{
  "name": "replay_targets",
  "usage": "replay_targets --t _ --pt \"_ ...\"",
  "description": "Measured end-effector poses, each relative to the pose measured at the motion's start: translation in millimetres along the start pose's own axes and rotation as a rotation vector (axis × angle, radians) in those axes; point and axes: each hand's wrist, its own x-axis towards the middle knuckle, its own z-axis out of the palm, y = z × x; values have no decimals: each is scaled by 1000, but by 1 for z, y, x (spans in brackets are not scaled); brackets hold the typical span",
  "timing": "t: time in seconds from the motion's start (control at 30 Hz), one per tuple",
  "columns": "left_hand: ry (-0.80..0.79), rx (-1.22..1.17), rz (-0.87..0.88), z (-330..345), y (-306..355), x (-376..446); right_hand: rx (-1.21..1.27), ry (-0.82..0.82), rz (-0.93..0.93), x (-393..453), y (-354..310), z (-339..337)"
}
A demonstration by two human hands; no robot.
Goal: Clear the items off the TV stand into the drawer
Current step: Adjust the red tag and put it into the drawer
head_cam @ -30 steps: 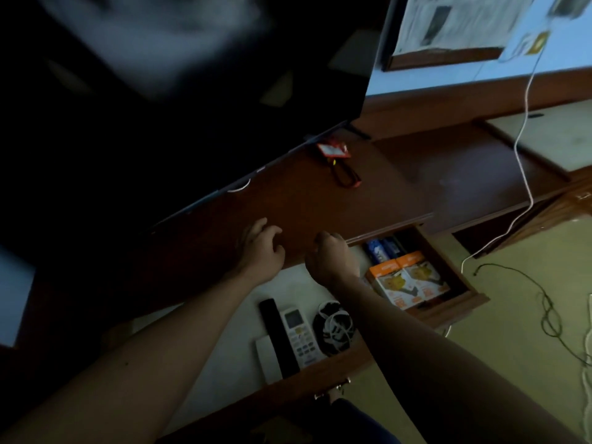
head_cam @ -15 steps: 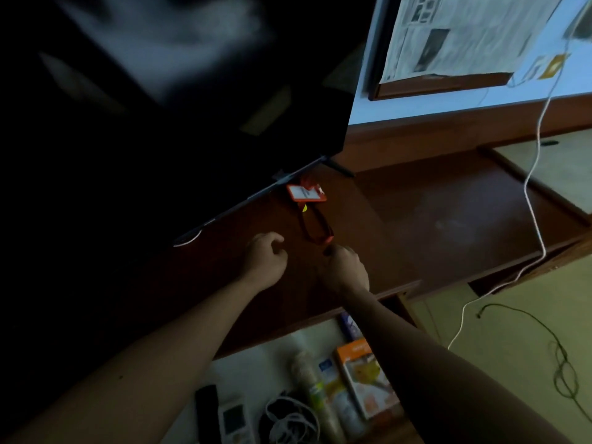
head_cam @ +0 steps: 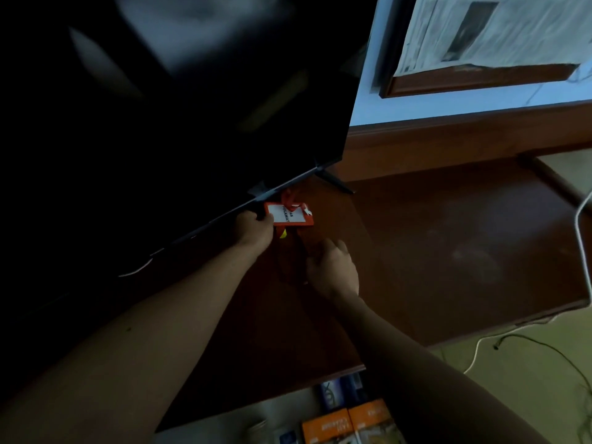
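Note:
An orange card holder point(head_cam: 290, 214) with a white card lies on the brown TV stand point(head_cam: 448, 245), just under the TV's lower edge. My left hand point(head_cam: 254, 230) grips the holder's left end. The holder's red strap point(head_cam: 290, 257) runs toward me over the wood, dim in shadow. My right hand point(head_cam: 333, 272) rests on the strap's near part with fingers curled; its grip is hidden. The open drawer point(head_cam: 224, 424) shows at the bottom edge, below the stand's front.
A large black TV point(head_cam: 160, 107) fills the upper left, with one foot point(head_cam: 334, 181) on the stand. Orange boxes point(head_cam: 349, 426) and a blue pack point(head_cam: 341, 392) sit in the drawer. A white cable point(head_cam: 581, 251) hangs at the right, and a dark cord point(head_cam: 544, 344) lies on the floor.
Both hands have moved from the drawer front up across the stand. My left hand has taken hold of the card holder. My right hand has come down on the strap.

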Motion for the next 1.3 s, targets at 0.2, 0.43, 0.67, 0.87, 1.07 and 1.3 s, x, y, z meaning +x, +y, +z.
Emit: replay_targets --t 0.2,0.43,0.67,0.87,1.07,1.3 --pt "31 -23 -51 15 4 9 79 73 -45 12 3 5" --pt "-2 -133 48 18 1 -4 134 200 -84 11 8 2" --pt "-143 -93 258 12 -9 -37 222 315 -95 3 3 -13" --pt "-298 26 414 -10 -12 -48 266 142 -239 -3 4 -23" --pt "-351 79 499 -46 -14 -53 563 -156 -213 -19 -8 -30" --pt "-346 -48 420 -80 -32 -78 568 -424 -202 -56 -33 -33"
